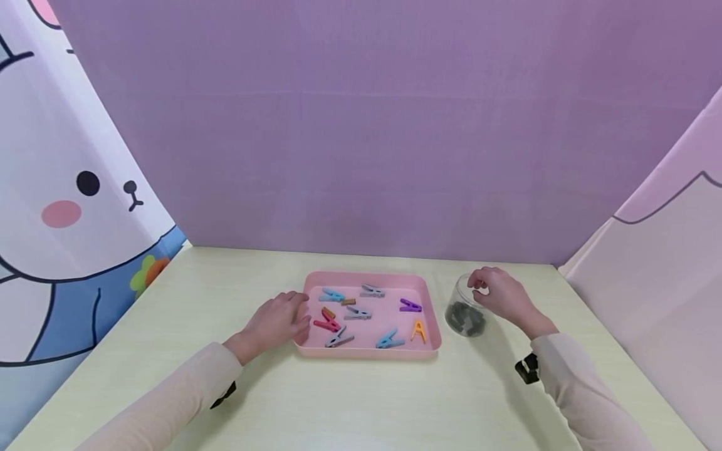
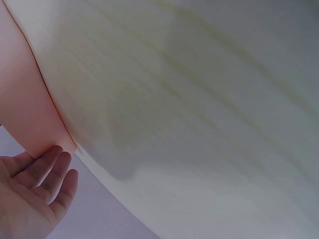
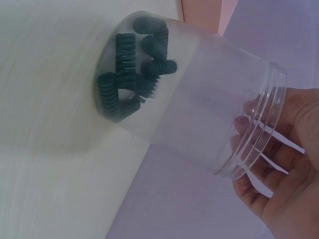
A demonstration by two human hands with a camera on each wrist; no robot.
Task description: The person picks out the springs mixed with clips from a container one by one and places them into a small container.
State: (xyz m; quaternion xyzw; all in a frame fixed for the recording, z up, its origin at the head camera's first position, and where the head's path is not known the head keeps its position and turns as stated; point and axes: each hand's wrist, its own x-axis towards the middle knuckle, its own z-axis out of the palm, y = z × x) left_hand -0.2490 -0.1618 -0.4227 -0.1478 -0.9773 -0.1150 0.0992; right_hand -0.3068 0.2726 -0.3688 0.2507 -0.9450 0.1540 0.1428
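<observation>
In the head view my left hand (image 1: 277, 322) is at the left side of a pink tray (image 1: 366, 354), its fingertips right at the rim. Its fingers are loosely bent in the left wrist view. Plastic clothespins in blue, grey, red, purple and orange lie scattered in the tray, among them a purple clothespin (image 1: 410, 305) and a red clothespin (image 1: 328, 322). Over the mouth of a clear jar (image 3: 199, 94) is my right hand (image 1: 502, 294), fingers loosely bent at the rim with nothing seen between them. Several dark green coil springs (image 3: 125, 55) lie at the jar's bottom.
Two small brown pieces (image 1: 348, 302) also lie among the clothespins. The jar stands upright on the pale table (image 1: 361, 401), just right of the tray. A purple cloth wall (image 1: 361, 138) rises behind the table, and printed cloths hang at both sides.
</observation>
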